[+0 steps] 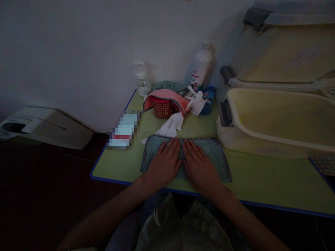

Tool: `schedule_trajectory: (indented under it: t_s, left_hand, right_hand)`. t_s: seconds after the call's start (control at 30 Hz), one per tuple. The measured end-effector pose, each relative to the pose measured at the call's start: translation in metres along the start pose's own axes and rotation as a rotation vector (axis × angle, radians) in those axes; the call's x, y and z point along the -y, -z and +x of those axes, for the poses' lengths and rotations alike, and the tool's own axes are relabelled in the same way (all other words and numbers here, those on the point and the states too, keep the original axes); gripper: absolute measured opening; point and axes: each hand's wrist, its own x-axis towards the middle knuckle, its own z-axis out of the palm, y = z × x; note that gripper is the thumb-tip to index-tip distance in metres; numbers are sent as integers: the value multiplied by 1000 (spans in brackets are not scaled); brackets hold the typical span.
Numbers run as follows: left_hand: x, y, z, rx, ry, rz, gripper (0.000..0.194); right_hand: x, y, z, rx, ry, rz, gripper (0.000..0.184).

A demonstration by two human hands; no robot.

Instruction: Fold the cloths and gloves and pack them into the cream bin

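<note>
A blue-green cloth (211, 157) with a black-and-white checked edge lies spread on the green table (261, 181), near its front edge. Flat on the cloth's left half rests my left hand (164, 162), fingers stretched out. My right hand (197, 164) lies flat beside it, fingertips towards the cloth's far edge. The two hands are close together at the middle. Just behind the cloth is a crumpled white tissue or glove-like piece (171, 125), partly under its far edge.
Behind are a red patterned basket (162, 108) with a pink cloth (167, 94) over it, a pump bottle (142, 82), a white bottle (201, 66) and a blue container (208, 101). A blurred phone-like object (124, 129) lies left. Cream bins (251, 146) stand right.
</note>
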Motion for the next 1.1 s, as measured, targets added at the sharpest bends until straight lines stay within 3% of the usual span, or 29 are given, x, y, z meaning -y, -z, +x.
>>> schedule_trajectory:
  t_s: [0.23, 0.53, 0.97, 1.1]
  left_hand:
    - [11, 4, -6, 22, 58, -40, 55]
    - [44, -4, -35, -26, 134, -40, 67]
    - [44, -4, -36, -39, 137, -76, 67]
    - [45, -3, -38, -79, 145, -218, 71]
  right_hand:
    - [-3, 12, -2, 82, -74, -5, 52]
    - [-29, 7, -19, 26, -132, -53, 63]
    - [-29, 8, -21, 15, -150, -37, 61]
    - [-30, 6, -20, 5, -143, -14, 62]
